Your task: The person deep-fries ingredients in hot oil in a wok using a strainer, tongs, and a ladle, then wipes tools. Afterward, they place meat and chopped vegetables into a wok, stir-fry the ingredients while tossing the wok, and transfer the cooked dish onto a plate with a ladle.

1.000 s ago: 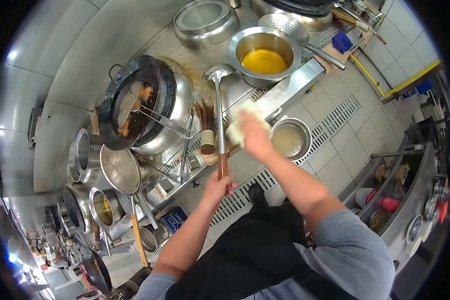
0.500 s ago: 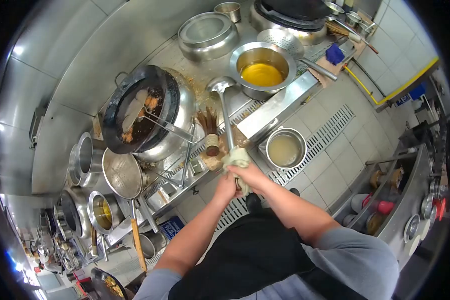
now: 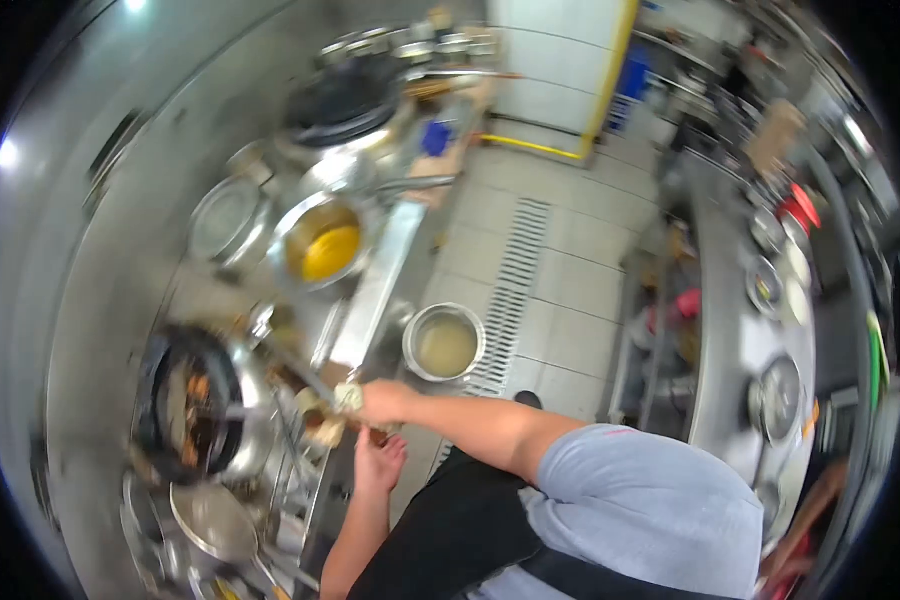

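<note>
One ladle (image 3: 305, 368), right fingers (image 3: 371, 401) closed on cloth (image 3: 349, 396) at its shaft, left fingers (image 3: 397, 452) half-curled by handle (image 3: 378, 437), grip unclear

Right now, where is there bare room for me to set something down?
The narrow metal ledge looks bare between the yellow-liquid pot and cloudy-liquid pot. Across the aisle, the counter seems bare along its aisle edge, beside the white dishes. It is crowded around the ladle, wok and strainer.
</note>
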Demonstrator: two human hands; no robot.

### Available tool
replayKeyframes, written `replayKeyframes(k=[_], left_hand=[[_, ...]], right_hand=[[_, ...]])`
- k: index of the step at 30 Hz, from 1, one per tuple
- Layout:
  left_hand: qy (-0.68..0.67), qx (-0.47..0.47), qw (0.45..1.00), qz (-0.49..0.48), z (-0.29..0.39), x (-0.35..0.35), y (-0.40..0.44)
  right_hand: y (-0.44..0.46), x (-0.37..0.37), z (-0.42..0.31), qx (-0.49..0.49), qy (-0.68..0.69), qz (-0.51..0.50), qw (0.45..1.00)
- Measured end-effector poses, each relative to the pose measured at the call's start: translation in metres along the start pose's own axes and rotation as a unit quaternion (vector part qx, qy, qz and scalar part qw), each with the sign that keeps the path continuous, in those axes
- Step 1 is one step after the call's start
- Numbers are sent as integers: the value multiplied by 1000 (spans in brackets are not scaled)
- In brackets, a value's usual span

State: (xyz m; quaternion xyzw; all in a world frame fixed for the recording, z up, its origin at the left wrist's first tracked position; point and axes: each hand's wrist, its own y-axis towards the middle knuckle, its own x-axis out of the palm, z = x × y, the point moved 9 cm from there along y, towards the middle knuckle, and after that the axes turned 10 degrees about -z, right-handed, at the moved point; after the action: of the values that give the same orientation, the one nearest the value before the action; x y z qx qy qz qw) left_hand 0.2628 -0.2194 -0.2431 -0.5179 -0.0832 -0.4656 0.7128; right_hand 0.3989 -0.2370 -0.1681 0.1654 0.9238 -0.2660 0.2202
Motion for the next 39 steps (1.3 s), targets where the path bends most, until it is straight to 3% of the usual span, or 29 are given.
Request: replayKeyframes(k=[3,5,7,8,10,11,12,13,16,18,19,20,21,22,23,24,25,26,27,28,29,30,31,32,34,38,39], left_hand=[[25,-49,997,49,-3,-40,25],[70,-48,995,54,5,-50,33],[85,-49,995,33,11,-37,27],[88,-49,995,26,15,-30,22],[83,-37,996,16,22,-30,17],[82,-37,996,6,26,-30,11],[80,-35,996,-2,27,-21,5],[22,-20,999,42,25,-11,-4],[135,-46,989,51,34,-40,-2],[303,-107,946,50,37,-79,4],[405,-144,902,32,36,-103,4],[492,-172,853,15,30,-129,2],[536,-187,823,18,23,-151,-2],[482,-166,849,140,8,-149,-30],[414,-152,860,258,12,-110,-46],[453,-160,844,240,13,-101,-45],[472,-112,835,259,15,-125,-31],[465,-90,841,262,17,-100,-35],[483,-70,835,256,17,-93,-32],[492,-44,832,253,11,-82,-34],[443,-17,856,268,-2,-70,-39],[398,13,874,278,-14,-58,-42],[349,57,887,296,-24,-42,-50],[301,102,897,308,-29,-33,-62],[301,112,890,325,-45,-40,-81],[251,143,888,358,-69,-73,-112],[242,149,886,366,-69,-78,-122]], right_hand=[[-79,-46,36,42,6,27,999],[-112,-53,111,23,131,28,991],[-213,-95,140,-35,288,99,952],[-255,-98,188,129,267,75,952],[-360,-129,214,170,295,195,920],[-412,-141,225,235,294,257,890],[-452,-139,284,290,235,356,857],[-499,-149,285,334,211,408,823],[-601,-181,309,374,167,526,745],[-653,-201,290,633,-64,430,640],[-661,-213,272,651,-47,437,619],[-656,-223,282,580,-72,492,645],[-639,-238,286,439,-79,562,697],[-614,-251,282,374,-86,584,715],[-579,-261,278,304,-23,597,742],[-532,-257,318,190,152,583,775],[-479,-251,328,186,157,485,840],[-429,-243,331,188,153,384,891],[-376,-228,323,195,69,260,943],[-332,-207,318,198,-21,140,970],[-291,-192,286,122,-60,52,989],[-258,-173,247,49,-95,-33,994],[-231,-165,217,39,-84,-71,993],[-204,-158,178,35,-74,-107,991],[-156,-144,100,-44,-188,-138,971],[-98,-103,-70,-284,-291,-75,910],[-94,-92,-115,-282,-316,-77,903]])
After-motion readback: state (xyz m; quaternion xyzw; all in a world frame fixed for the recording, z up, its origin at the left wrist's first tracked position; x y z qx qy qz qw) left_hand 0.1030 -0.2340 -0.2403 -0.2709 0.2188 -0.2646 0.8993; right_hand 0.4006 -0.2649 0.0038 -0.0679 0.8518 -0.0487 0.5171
